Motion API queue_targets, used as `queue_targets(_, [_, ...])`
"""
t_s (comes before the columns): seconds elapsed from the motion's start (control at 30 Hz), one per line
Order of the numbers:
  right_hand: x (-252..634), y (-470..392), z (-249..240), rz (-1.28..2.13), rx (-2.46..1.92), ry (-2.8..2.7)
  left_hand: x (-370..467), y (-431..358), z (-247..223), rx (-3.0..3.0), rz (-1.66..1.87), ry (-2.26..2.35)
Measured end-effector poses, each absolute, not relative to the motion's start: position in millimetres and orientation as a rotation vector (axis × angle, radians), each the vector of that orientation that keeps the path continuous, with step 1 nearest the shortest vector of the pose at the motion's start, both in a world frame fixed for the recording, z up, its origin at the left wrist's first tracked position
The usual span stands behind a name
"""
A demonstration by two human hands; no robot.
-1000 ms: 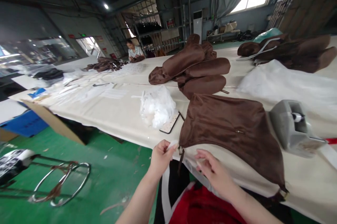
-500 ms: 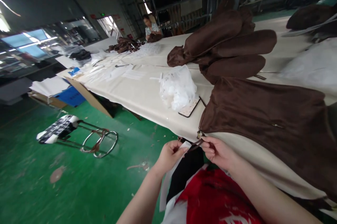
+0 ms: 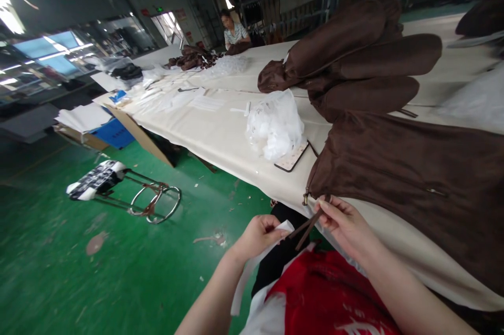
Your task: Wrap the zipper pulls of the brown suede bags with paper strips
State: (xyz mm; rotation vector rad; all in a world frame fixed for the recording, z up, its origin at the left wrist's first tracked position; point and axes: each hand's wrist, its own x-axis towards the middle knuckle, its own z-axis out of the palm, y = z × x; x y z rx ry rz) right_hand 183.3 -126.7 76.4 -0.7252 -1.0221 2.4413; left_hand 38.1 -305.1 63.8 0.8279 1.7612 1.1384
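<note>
A white paper strip (image 3: 252,264) is pinched in my left hand (image 3: 258,238), its long end hanging below the wrist. Between my hands stretches a thin brown strap (image 3: 303,230), with one end at my left fingertips. My right hand (image 3: 340,219) is closed on this strap near the table edge, and a loose end dangles from it. Just beyond, a brown bag (image 3: 394,161) lies flat on the cream-covered table (image 3: 220,140). A small metal zipper pull (image 3: 305,198) hangs at the bag's near left corner, close to my right fingers.
A clear plastic bag of white material (image 3: 275,125) rests by a phone-like flat object (image 3: 292,158). Stuffed brown bags (image 3: 378,62) are piled farther back. An overturned stool (image 3: 129,188) lies on the green floor. Another person (image 3: 235,33) is at the table's far end.
My hands have moved apart, the right one shifting right, so more of the brown strap shows between them. The view has swung slightly, moving the table items rightward.
</note>
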Motion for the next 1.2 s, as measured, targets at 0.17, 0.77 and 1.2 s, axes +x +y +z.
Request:
queue_targets(0.17, [180.2, -126.2, 76.9, 2.373, -0.752, -1.023, 38.8, -308.7, 70.0, 0.737, 1.105, 1.614])
queue_targets(0.77, [180.2, -131.0, 62.0, 2.164, -0.830, -1.259, 48.3, -305.5, 75.5, 0.698, 1.049, 1.530])
queue_targets(1.2, [175.1, -163.2, 36.4, 2.280, -0.792, -1.604, 45.4, -302.7, 60.0, 0.848, 1.070, 1.738])
